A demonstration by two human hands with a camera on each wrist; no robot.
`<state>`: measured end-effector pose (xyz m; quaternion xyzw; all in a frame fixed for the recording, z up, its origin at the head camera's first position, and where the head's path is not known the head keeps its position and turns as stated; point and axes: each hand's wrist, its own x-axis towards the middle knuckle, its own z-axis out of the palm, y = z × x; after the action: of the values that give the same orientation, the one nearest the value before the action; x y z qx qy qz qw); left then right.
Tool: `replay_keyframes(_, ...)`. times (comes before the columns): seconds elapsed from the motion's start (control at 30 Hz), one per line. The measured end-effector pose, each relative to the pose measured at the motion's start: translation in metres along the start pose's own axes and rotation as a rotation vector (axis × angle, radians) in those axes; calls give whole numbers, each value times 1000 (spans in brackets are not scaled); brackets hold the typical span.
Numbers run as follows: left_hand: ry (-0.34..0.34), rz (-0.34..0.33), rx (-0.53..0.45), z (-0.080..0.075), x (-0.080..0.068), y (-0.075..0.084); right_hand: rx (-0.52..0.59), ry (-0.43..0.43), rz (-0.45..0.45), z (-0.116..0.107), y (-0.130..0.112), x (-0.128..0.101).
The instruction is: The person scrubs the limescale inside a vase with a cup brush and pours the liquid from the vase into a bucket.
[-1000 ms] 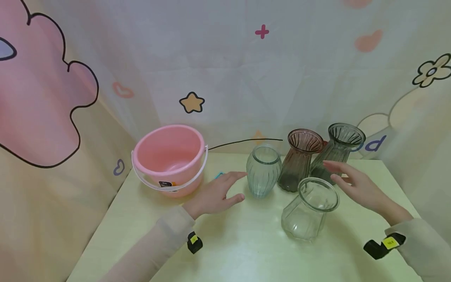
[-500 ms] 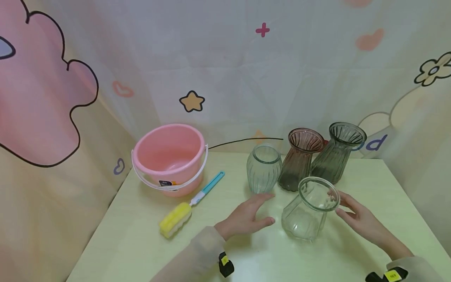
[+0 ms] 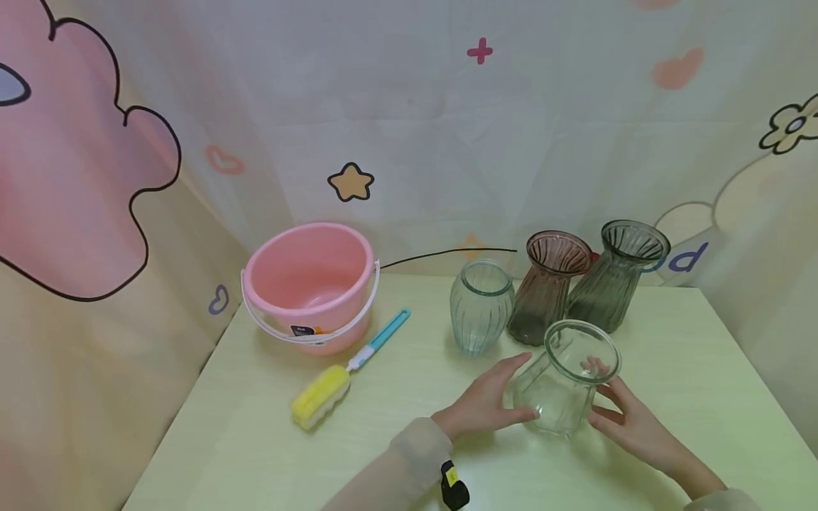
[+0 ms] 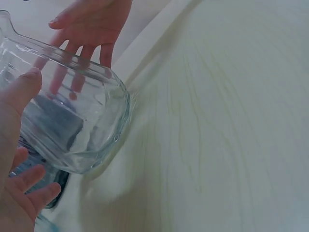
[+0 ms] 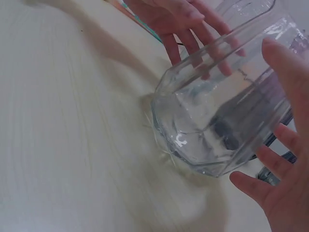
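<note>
While flanking clear vase (image 3: pixel 551 403) with left hand (image 3: pixel 482 401) and right hand (image 3: pixel 634 426) both spread, can read curtain's (image 3: pixel 409 135) "d" (image 3: pixel 686 261) beside grey vase (image 3: pixel 607 294) near surface's (image 3: pixel 680 362) back-right corner, not bucket label (image 3: pixel 305 331).

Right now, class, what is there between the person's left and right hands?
A clear glass vase is between the left hand and right hand, in the head view.

On the pale table (image 3: pixel 211 454): pink bucket (image 3: pixel 309 273), yellow-headed brush (image 3: pixel 322 394), four glass vases (image 3: pixel 556 401).
</note>
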<state>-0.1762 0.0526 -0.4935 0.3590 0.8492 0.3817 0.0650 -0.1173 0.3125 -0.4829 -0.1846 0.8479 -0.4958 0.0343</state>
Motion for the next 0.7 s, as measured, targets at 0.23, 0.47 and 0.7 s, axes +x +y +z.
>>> replay_keyframes(0.23, 9, -18, -40, 13, 7, 2, -34, 46, -23, 8, 0, 3)
replay_keyframes(0.47, 134, 8, -24, 19, 6, 3, -71, 170, -72, 15, 2, 7)
replay_keyframes(0.7, 177, 6, -29, 12, -3, 2, -59, 228, -61, 28, -4, 11)
